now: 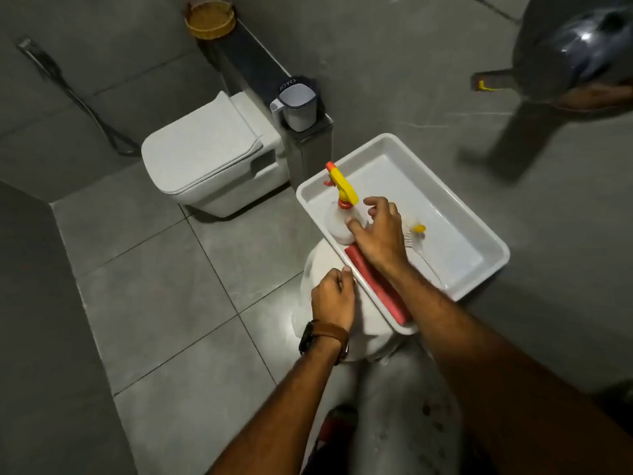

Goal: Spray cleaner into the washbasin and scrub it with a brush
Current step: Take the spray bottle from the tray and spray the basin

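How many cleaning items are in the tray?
3: a spray bottle at the far left corner, a brush mid-tray, a red pad along the near wall. The hand may hide others.

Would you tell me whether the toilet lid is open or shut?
Shut: the toilet lid lies flat over the bowl, with no opening showing.
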Action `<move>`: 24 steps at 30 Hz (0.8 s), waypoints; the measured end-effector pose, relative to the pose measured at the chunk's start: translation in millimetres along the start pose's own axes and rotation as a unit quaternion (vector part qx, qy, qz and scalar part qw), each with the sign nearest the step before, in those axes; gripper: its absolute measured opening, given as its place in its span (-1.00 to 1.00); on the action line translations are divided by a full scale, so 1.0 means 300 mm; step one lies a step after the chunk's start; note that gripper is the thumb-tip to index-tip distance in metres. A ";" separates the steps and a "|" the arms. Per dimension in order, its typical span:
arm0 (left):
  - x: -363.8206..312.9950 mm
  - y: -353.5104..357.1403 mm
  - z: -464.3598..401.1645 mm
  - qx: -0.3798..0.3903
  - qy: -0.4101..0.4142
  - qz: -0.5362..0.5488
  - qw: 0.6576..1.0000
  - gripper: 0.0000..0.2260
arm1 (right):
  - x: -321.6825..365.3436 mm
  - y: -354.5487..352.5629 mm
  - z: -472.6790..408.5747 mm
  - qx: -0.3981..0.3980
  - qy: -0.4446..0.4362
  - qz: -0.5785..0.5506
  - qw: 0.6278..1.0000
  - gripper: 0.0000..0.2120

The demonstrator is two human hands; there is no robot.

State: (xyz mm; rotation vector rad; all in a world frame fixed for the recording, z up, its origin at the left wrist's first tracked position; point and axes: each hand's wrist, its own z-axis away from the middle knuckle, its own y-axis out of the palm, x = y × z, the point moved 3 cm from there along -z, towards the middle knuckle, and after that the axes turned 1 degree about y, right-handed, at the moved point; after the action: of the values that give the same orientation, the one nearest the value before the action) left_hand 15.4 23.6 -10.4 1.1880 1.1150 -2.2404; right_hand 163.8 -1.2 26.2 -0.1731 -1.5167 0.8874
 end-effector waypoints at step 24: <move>-0.217 0.051 -0.005 -0.020 0.056 0.013 0.998 -0.66 | 0.060 -0.148 -0.005 0.003 -0.003 -0.291 0.957 -0.38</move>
State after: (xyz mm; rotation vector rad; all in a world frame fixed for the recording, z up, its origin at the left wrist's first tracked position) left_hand 63.3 12.6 35.0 1.3177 1.1746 -2.1445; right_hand 179.3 -20.3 67.3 0.2733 -1.4541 0.4174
